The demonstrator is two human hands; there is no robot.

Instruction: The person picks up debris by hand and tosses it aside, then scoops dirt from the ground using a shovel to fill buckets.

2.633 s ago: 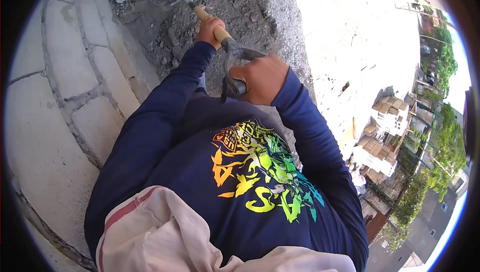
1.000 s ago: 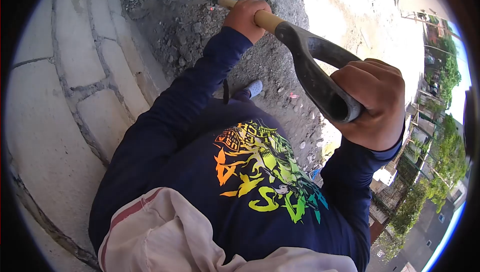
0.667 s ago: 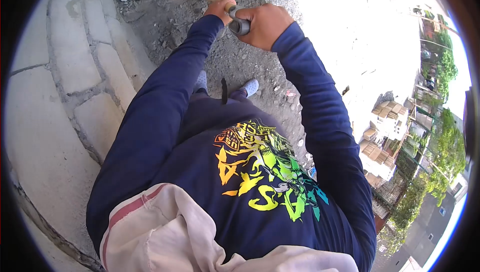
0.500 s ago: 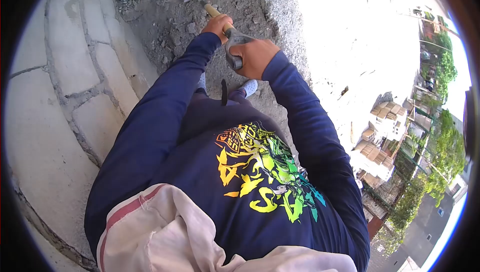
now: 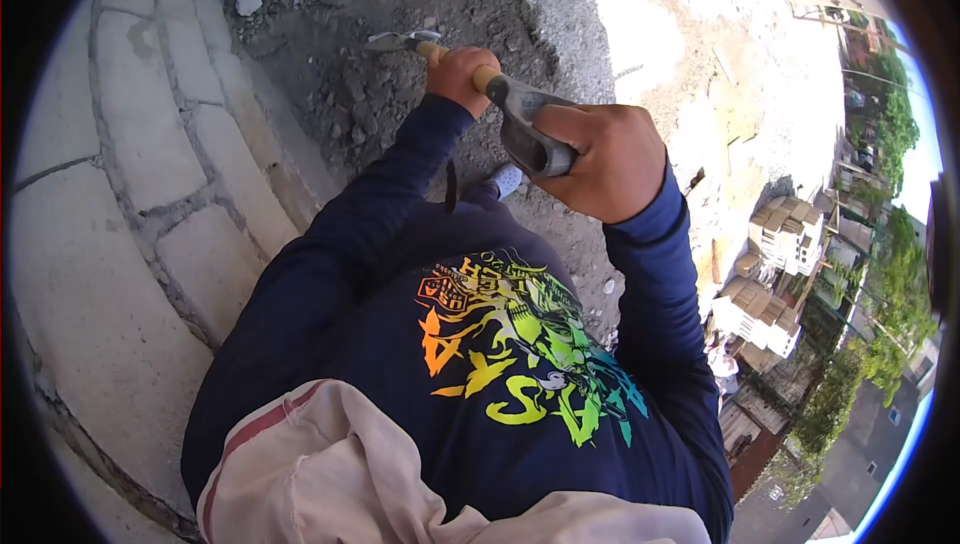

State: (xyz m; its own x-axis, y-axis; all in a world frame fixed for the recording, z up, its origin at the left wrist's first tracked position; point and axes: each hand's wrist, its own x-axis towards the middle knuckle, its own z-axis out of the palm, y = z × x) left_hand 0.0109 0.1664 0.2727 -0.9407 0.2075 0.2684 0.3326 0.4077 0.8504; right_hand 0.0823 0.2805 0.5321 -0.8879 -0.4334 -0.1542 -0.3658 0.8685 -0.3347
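Note:
A shovel with a pale wooden shaft and a dark grey D-shaped handle [image 5: 520, 109] slants across the upper middle of the view. My right hand [image 5: 612, 162] is wrapped round the cross-grip of that handle. Farther down, my left hand [image 5: 462, 81] is closed round the wooden shaft. The small-looking metal blade [image 5: 388, 41] is at the loose grey soil [image 5: 330, 74]; whether its edge is sunk in cannot be told. One of my light, dotted shoes [image 5: 507, 180] shows below the handle.
A wall of large grey blocks [image 5: 150, 114] runs along the left. Gravelly ground [image 5: 575, 34] borders the soil, with a white stone [image 5: 248, 4] near the wall. Stacked blocks [image 5: 785, 234], plants and a fence stand farther off on the right.
Both hands have moved right with the shovel, and my right hand with the handle has come closer to me. The blade has turned, showing more of its face.

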